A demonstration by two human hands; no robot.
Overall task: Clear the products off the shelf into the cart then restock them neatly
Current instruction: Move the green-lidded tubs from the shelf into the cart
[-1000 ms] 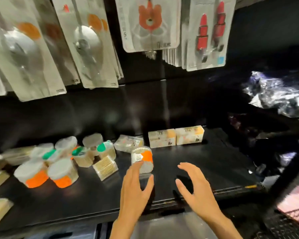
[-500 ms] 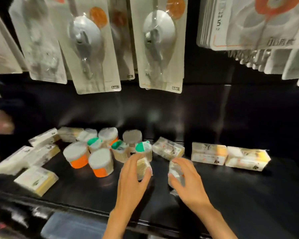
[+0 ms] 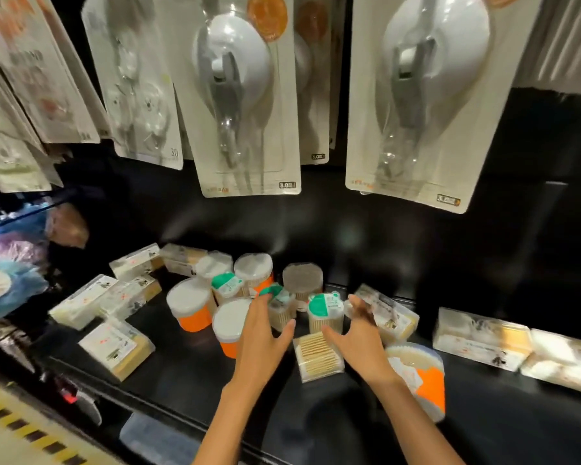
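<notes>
On the black shelf lies a jumble of cotton-swab and toothpick packs. My left hand reaches in with fingers spread, over a small green-topped tub and beside an orange-based round tub. My right hand is spread too, just right of another green-topped tub and above a square clear toothpick box lying on its side. A large orange-and-white tub lies tipped by my right wrist. Neither hand holds anything.
Flat rectangular boxes are scattered at the left, and two more sit in a row at the right. Blister-packed goods hang low above the shelf. The floor with a striped line shows at the lower left.
The view has swung left and closer to the shelf. My right hand has let go of the pack it held; the orange-and-white tub now lies by my right wrist. Both hands are spread over the tubs.
</notes>
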